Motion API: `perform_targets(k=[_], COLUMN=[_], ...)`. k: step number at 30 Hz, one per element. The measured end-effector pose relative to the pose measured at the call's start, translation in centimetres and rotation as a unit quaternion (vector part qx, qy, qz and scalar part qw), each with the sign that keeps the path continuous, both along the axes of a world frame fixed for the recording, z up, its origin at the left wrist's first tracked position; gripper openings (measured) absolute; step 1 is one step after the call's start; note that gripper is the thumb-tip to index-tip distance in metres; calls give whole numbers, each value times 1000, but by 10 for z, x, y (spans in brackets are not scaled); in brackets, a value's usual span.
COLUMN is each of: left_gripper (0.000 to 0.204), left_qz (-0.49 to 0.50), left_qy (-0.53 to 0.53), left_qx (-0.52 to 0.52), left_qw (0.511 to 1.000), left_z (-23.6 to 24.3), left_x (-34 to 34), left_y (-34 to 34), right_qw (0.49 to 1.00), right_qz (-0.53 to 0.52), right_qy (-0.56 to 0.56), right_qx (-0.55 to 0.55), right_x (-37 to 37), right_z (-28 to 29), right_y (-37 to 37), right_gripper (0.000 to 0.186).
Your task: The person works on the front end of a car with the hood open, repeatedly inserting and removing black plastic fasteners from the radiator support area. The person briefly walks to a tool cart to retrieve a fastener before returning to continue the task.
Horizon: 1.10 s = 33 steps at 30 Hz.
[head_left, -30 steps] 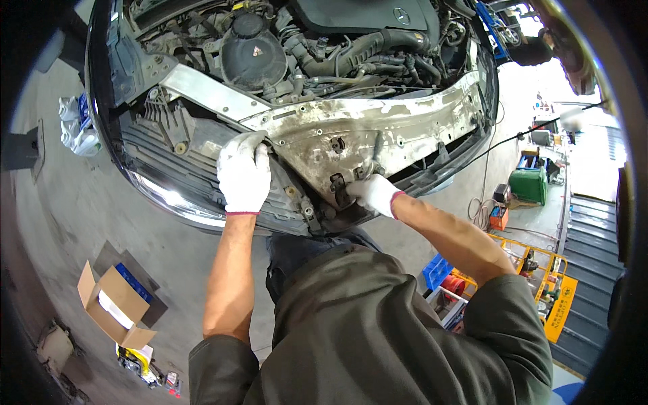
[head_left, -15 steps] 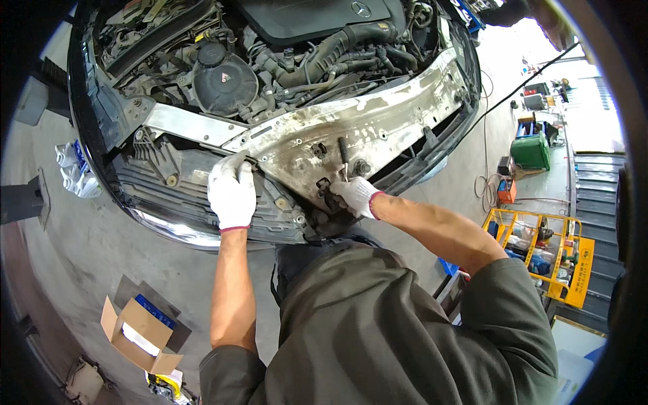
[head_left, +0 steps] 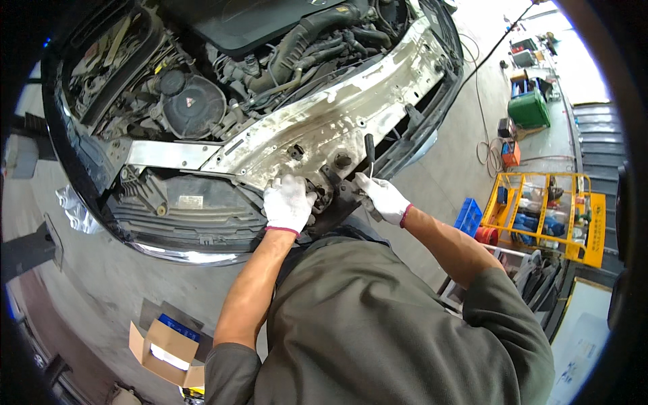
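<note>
Label (head_left: 190,202) lies left of the left hand (head_left: 289,202), grip unclear; right hand (head_left: 385,198) pinches a black-handled tool (head_left: 369,146).

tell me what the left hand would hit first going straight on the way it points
Probably the worn pale metal panel just beyond the left hand, which may be touching it; depth is unclear in this view.

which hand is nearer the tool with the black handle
Right: the right hand holds the lower end of the black-handled tool; the left hand is farther off, to its left.
</note>
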<state>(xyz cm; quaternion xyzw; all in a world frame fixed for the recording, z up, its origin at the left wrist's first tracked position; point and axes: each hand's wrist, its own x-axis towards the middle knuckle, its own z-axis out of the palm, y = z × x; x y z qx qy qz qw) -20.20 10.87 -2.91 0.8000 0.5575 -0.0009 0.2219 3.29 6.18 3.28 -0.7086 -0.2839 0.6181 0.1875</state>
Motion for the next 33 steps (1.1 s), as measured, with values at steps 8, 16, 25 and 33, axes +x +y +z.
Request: perform_targets(k=[8, 16, 25, 33], left_gripper=[38, 41, 41, 31], left_qz=[15, 27, 41, -4], left_qy=[-67, -21, -64, -85], left_qx=[77, 66, 69, 79], left_qw=[995, 997, 995, 993], left_z=[-16, -11, -9, -14], left_x=[4, 9, 8, 4], left_y=[-7, -8, -11, -13], right_qw=[999, 983, 988, 993], right_qz=[-23, -161, -127, -110], right_qy=[-22, 73, 83, 44], right_qx=[30, 58, 32, 16], right_x=[2, 1, -2, -11], right_z=[-13, -17, -19, -24], right_y=[-24, -21, -27, -28], right_gripper=[48, 39, 42, 48])
